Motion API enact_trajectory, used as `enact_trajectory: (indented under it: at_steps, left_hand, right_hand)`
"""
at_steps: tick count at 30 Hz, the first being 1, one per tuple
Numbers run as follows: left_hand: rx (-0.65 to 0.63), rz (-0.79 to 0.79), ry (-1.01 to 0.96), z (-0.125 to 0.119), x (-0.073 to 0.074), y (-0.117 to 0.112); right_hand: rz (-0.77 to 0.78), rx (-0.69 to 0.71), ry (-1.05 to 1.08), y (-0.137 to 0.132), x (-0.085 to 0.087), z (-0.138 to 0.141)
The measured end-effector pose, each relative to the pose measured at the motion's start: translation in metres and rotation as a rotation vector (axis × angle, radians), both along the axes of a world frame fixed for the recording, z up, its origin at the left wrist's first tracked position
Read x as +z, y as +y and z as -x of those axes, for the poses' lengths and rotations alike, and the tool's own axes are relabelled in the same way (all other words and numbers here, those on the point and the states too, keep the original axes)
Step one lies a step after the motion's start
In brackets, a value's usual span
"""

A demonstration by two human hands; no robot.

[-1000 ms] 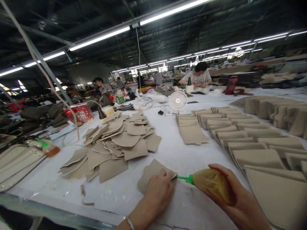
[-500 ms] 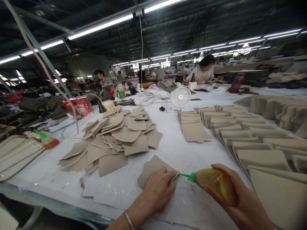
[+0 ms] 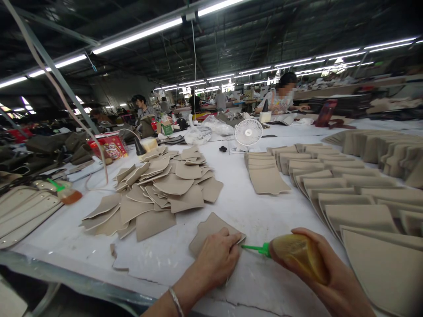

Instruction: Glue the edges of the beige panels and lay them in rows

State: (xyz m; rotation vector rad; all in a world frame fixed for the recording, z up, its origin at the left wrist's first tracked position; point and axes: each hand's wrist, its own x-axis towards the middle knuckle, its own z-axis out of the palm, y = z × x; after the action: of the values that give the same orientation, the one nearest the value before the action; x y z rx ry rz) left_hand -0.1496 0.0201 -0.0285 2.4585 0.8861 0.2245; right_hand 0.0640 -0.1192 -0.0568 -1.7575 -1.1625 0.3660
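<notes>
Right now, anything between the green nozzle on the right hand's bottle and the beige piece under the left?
Nothing visible between the green nozzle and the beige piece. The left hand covers part of it, fingers close to the nozzle tip; contact is unclear.

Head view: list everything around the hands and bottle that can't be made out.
All in the head view:
- Middle of the beige panel: hidden by the left hand.
- Underside of the bottle: hidden by the right hand.
- Right forearm: cut off by the bottom edge.
- Whether the green nozzle touches the panel: tip too small to tell.
- Right-hand panel rows: cut off by the right edge.
</notes>
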Motion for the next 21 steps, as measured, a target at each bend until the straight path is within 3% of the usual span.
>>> enact_trajectory:
  at_steps: [6, 13, 17, 21]
  left_hand:
    - [0.009, 0.002, -0.007, 0.000, -0.001, -0.002]
    - [0.010, 0.019, -0.030, 0.000, -0.003, -0.001]
    - [0.011, 0.014, -0.030, -0.001, -0.003, -0.002]
    - [0.020, 0.016, -0.033, 0.000, -0.004, -0.003]
  right_hand:
    - [-0.040, -0.098, 0.048, 0.003, 0.000, -0.001]
    - [0.023, 0.011, 0.124, -0.003, -0.009, -0.004]
    - [-0.031, -0.085, 0.092, -0.002, -0.003, 0.000]
    - [-0.015, -0.075, 0.224, -0.006, 0.005, 0.020]
